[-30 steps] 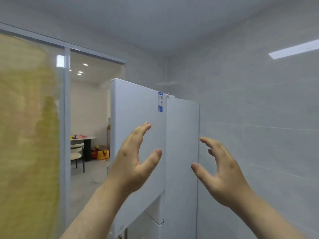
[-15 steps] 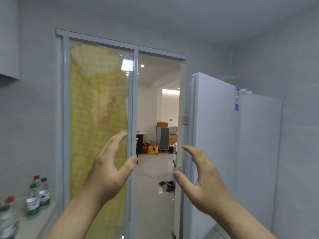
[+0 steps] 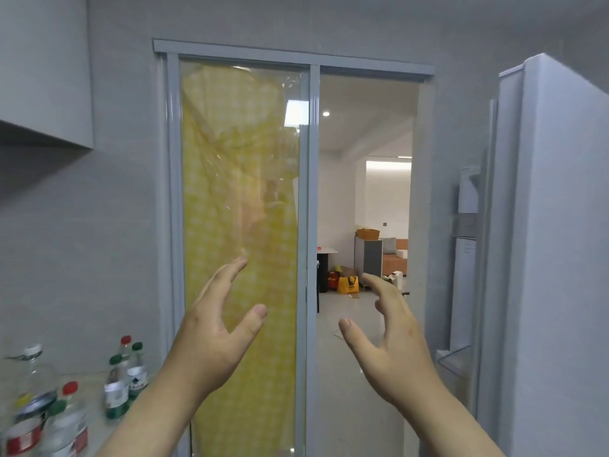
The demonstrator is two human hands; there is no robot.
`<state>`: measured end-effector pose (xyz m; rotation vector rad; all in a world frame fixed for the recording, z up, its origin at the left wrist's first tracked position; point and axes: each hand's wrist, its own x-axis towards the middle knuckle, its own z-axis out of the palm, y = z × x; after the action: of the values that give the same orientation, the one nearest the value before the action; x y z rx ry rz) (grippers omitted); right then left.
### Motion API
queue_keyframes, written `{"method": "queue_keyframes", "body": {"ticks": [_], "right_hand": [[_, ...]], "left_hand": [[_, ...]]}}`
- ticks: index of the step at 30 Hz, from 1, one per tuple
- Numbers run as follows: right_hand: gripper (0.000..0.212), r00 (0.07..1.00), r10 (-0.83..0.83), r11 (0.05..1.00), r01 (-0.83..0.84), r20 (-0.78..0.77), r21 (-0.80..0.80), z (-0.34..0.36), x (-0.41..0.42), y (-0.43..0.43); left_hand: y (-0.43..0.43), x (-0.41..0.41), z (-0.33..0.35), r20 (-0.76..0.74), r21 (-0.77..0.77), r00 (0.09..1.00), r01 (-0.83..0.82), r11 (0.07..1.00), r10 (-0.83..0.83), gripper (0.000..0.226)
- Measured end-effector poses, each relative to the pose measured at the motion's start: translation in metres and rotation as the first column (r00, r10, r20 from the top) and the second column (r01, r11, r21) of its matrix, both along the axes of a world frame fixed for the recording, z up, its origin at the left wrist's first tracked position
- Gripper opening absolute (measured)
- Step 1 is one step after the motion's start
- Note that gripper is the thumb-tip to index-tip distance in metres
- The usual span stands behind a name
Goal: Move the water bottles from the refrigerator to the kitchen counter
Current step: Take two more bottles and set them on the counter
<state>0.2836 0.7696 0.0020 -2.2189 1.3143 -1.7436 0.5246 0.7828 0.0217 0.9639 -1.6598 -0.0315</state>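
Note:
My left hand (image 3: 214, 338) and my right hand (image 3: 392, 338) are raised in front of me, fingers spread, both holding nothing. Several water bottles (image 3: 123, 384) with green and red caps stand on the kitchen counter (image 3: 99, 433) at the lower left, below and left of my left hand. The white refrigerator (image 3: 560, 258) stands at the right with its door (image 3: 468, 258) open toward me; the door's inner shelves show, and the fridge's interior is hidden.
A glass sliding door (image 3: 240, 242) with yellow checked cloth behind it is straight ahead. Beside it an open doorway (image 3: 362, 209) leads to another room with furniture and a yellow bag (image 3: 348, 284). A grey wall cabinet (image 3: 43, 70) hangs at the upper left.
My view has swung left, from the refrigerator's side to the sliding door and counter. The bottles on the counter came into view. Both hands stayed raised and empty.

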Motion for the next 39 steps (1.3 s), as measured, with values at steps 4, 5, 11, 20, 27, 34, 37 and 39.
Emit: {"method": "queue_keyframes", "body": {"ticks": [4, 5, 11, 20, 27, 34, 37, 39], "right_hand": [[0.055, 0.987, -0.017, 1.0, 0.013, 0.16, 0.025, -0.014, -0.011, -0.063], [0.054, 0.98, -0.015, 1.0, 0.01, 0.197, 0.026, -0.018, -0.013, -0.081], [0.056, 0.975, -0.032, 0.998, 0.02, 0.221, 0.058, -0.025, -0.015, -0.166], [0.061, 0.959, -0.214, 0.977, 0.207, 0.186, 0.056, -0.009, -0.012, -0.308], [0.069, 0.88, -0.434, 0.901, 0.427, 0.194, 0.077, 0.022, -0.027, -0.395], [0.071, 0.699, -0.676, 0.734, 0.668, 0.233, 0.124, 0.009, -0.106, -0.427], [0.072, 0.592, -0.751, 0.644, 0.754, 0.291, 0.13, 0.0, -0.155, -0.438], [0.067, 0.534, -0.765, 0.608, 0.783, 0.36, 0.13, -0.015, -0.194, -0.444]], "left_hand": [[-0.049, -0.006, -0.012, -0.027, 0.047, 0.999, -0.031, 0.998, 0.032, 0.053], [-0.064, -0.007, -0.015, -0.037, 0.048, 0.998, -0.04, 0.998, 0.042, 0.053], [-0.152, -0.005, -0.012, -0.049, 0.053, 0.999, -0.021, 0.998, 0.024, 0.051], [-0.349, -0.007, -0.006, -0.1, -0.009, 0.974, 0.203, 0.979, -0.203, 0.051], [-0.504, -0.049, 0.014, -0.089, 0.006, 0.876, 0.476, 0.88, -0.473, 0.06], [-0.587, -0.179, 0.007, -0.118, 0.018, 0.668, 0.742, 0.671, -0.735, 0.07], [-0.61, -0.246, -0.005, -0.126, 0.063, 0.599, 0.801, 0.596, -0.791, 0.07], [-0.625, -0.293, -0.019, -0.12, 0.082, 0.56, 0.828, 0.554, -0.82, 0.062]]}}
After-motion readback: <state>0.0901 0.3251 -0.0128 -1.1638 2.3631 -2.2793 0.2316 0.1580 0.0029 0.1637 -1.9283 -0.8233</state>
